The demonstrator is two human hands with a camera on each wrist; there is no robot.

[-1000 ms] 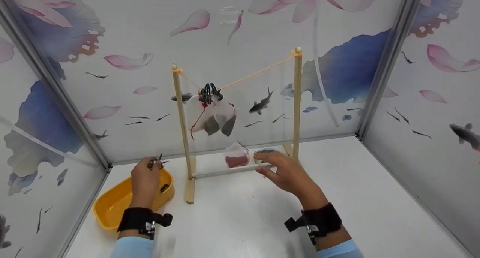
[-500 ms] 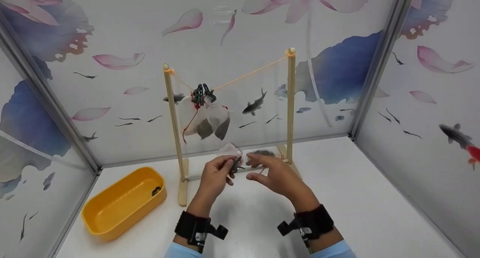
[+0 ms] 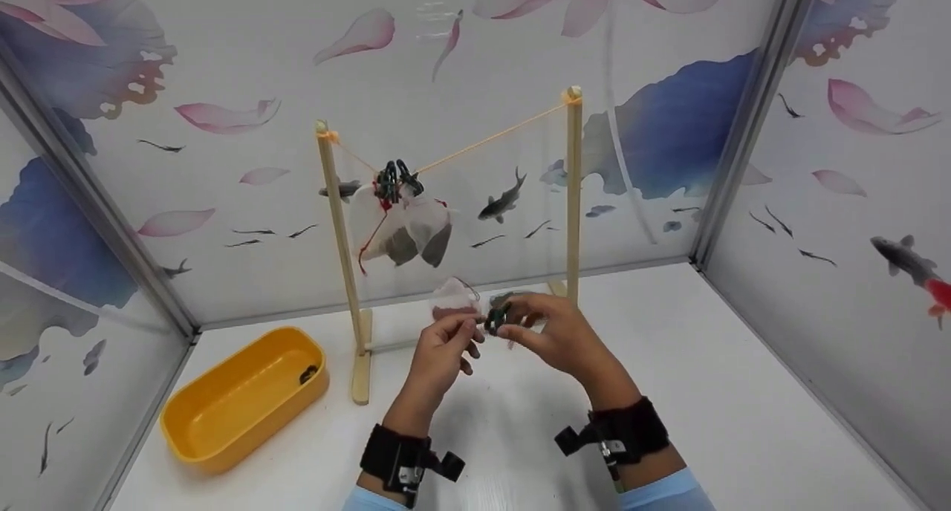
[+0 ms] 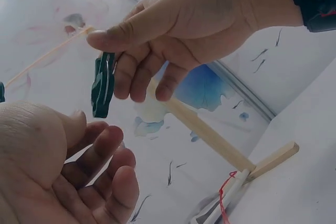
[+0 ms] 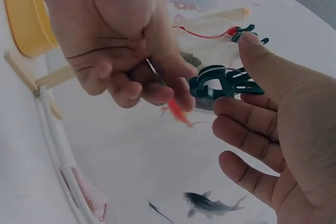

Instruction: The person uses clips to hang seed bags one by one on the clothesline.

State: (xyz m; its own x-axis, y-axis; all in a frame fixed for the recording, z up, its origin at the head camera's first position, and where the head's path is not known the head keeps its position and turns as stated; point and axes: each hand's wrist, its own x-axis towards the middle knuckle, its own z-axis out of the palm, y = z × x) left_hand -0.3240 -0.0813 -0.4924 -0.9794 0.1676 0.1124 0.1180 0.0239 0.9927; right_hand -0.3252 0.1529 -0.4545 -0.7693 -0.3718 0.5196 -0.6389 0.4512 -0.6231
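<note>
Between the two sets of fingertips sits a small dark green clip (image 3: 495, 319). The right hand (image 3: 559, 336) now pinches it between thumb and forefinger, its other fingers loosely curled below; from the left wrist camera the clip (image 4: 102, 84) hangs straight down from that pinch. The left hand (image 3: 443, 345) is just beside it, fingers bent, their tips at the clip's near end; whether they still grip it or have let go I cannot tell for certain, though in the right wrist view they appear to touch it.

A second ago the left hand was out over the yellow tub (image 3: 245, 396), holding the clip there, and the right hand waited near the rack's bottom rail. Since then the left hand has carried the clip across and the two have met, so the clip looks to be passing from left to right.

Just beyond the fingers lies a small mesh pouch (image 3: 455, 300) with reddish filling, behind the wooden rack (image 3: 573, 199). Higher up, other pouches (image 3: 405, 232) hang clipped to the orange string (image 3: 490, 137).
</note>
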